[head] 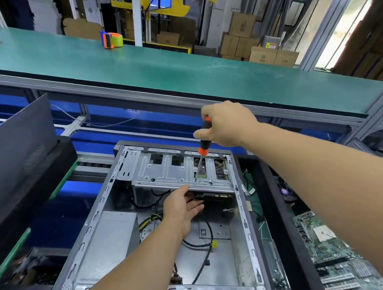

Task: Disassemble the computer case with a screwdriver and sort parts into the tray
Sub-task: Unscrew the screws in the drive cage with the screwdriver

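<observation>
The open grey sheet-metal computer case (160,226) is laid on its side at the middle of the view, its side panel off and its interior exposed; its near edge is cut off by the bottom of the frame and partly covered by the left forearm. At its far end a silver stamped-metal drive cage (165,171) is seen, with slotted openings through which only dark, indistinct shapes can be made out. The orange-and-black-handled screwdriver (202,141) is gripped by the right hand (226,124), the fingers being wrapped round the handle so that most of it is hidden; the thin shaft is angled down to the cage's top plate, and the tip is too small for a screw to be told beneath it. The left hand (182,207) is held under the cage's near edge with fingers straight and slightly spread, the thumb touching the edge; what the fingertips touch is concealed. Black cables (207,241) are seen trailing over the case floor. To the right, a green circuit board (329,244) is lying in a dark tray (278,206), cut off by the right forearm. At the left a dark grey panel (18,143) is stood leaning. Beyond, a green conveyor belt (157,63) carries an orange tape dispenser (111,40).
</observation>
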